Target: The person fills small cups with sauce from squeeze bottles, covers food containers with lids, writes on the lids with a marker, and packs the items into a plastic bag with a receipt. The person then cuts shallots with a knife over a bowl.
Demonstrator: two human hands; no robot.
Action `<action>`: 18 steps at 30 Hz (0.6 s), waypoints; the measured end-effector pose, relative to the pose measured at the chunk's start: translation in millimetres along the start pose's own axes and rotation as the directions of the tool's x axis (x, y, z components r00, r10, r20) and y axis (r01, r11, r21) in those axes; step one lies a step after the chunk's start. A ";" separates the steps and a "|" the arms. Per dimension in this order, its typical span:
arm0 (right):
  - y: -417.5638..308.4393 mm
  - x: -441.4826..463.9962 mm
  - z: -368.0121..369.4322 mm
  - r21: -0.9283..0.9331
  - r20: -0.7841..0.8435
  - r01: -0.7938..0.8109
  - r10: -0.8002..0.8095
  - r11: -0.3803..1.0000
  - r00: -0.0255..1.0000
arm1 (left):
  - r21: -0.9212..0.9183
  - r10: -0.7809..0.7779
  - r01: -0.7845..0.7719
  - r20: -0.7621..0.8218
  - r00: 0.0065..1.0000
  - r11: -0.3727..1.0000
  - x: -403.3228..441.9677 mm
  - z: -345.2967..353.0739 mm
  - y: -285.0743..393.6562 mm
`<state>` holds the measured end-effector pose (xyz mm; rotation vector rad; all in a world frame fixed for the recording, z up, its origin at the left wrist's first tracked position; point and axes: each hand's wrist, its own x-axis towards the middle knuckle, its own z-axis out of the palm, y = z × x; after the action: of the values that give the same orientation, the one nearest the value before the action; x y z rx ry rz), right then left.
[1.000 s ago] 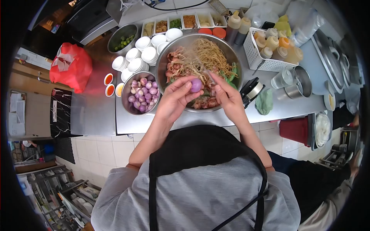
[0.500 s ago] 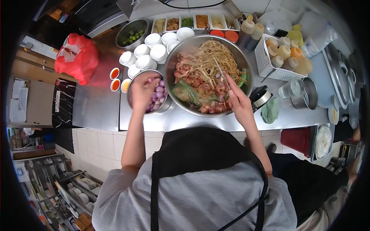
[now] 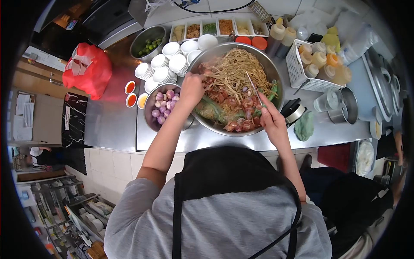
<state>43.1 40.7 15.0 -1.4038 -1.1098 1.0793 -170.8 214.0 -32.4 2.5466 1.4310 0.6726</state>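
Note:
My right hand (image 3: 273, 120) is closed around the handle of a knife (image 3: 252, 84), its narrow blade pointing up and left over a large steel bowl (image 3: 279, 84). Inside that bowl lie long brown strands (image 3: 237, 67), reddish papery-skinned shallots (image 3: 239, 124) and some green scraps (image 3: 210, 108). At the bowl's left rim, my left hand (image 3: 192, 90) has its fingers curled in over the shallot skins; whatever they grip is hidden. A smaller steel bowl (image 3: 148, 118) of peeled purple shallots (image 3: 163, 105) stands below my left wrist.
Stacked white cups (image 3: 164, 75) stand behind the smaller bowl, near several sauce cups (image 3: 130, 87). A red plastic bag (image 3: 88, 71) sits left. Rightward are a white basket of bottles (image 3: 308, 82), a green cloth (image 3: 304, 126) and metal pots (image 3: 345, 108). Another person (image 3: 349, 203) is at right.
My left hand has moved right, from above the peeled shallots to the large bowl's left side. My right hand keeps the knife over the bowl, shifted slightly.

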 end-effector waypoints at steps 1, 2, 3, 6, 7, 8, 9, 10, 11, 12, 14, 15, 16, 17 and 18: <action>1.6 0.8 -0.1 0.008 0.007 -0.009 0.008 1.000 1.000 | 0.010 -0.002 0.002 0.036 0.999 1.000 4.9 3.6 0.7; 5.5 2.6 1.1 0.009 0.011 -0.006 0.006 1.000 1.000 | 0.021 -0.002 0.001 0.068 0.998 1.000 9.6 7.1 1.9; 10.2 4.9 2.6 -0.056 0.019 0.054 -0.053 0.997 0.998 | 0.028 -0.014 0.013 0.025 1.000 1.000 12.8 10.3 3.9; -1.3 2.7 5.8 -0.080 0.026 0.071 -0.069 0.994 0.997 | -0.037 -0.070 0.066 -0.104 0.992 0.997 23.4 17.0 10.6; -6.5 1.0 6.9 -0.036 0.026 0.026 -0.025 0.999 0.999 | -0.039 -0.067 0.063 -0.107 0.992 0.997 28.0 21.9 7.7; -6.2 0.3 5.7 -0.038 0.024 0.027 -0.027 0.999 0.999 | -0.097 -0.094 0.083 -0.124 0.988 0.992 32.6 30.3 1.9; -5.2 0.0 3.8 -0.062 0.033 0.012 -0.010 0.998 0.999 | -0.153 -0.123 0.101 -0.140 0.982 0.983 36.3 32.5 0.5; -4.8 -0.2 3.1 -0.086 0.042 -0.003 0.007 0.996 0.999 | -0.154 -0.123 0.101 -0.143 0.982 0.983 38.6 34.7 -0.7; -5.1 -1.0 4.3 -0.087 0.044 -0.001 0.004 0.996 0.999 | -0.189 -0.154 0.130 -0.121 0.981 0.973 39.8 37.2 -1.5; -5.6 -2.0 6.0 -0.063 0.034 0.017 -0.015 0.998 0.999 | -0.224 -0.185 0.160 -0.097 0.978 0.962 41.0 38.1 -2.5; -3.0 -2.0 8.1 -0.038 0.024 0.036 -0.035 0.999 0.999 | -0.202 -0.148 0.115 -0.157 0.976 0.973 44.2 41.5 -8.1; 1.7 -0.8 9.5 -0.061 0.019 0.104 -0.103 0.993 0.995 | -0.178 -0.106 0.068 -0.214 0.971 0.982 46.7 39.9 -8.3; 1.2 -1.0 10.3 -0.072 0.017 0.139 -0.138 0.988 0.990 | -0.177 -0.105 0.067 -0.216 0.971 0.982 50.0 38.5 -8.0; 0.8 -1.1 11.1 -0.084 0.015 0.173 -0.173 0.981 0.985 | -0.145 -0.121 0.093 -0.201 0.972 0.985 53.6 37.7 -7.2; -4.8 -2.9 12.6 -0.065 0.013 0.127 -0.126 0.990 0.992 | -0.114 -0.138 0.118 -0.187 0.972 0.986 56.7 35.4 -5.2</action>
<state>29.8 40.3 18.7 -1.3618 -1.2336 0.9665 -133.7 267.6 -47.9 2.3416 1.5612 0.9691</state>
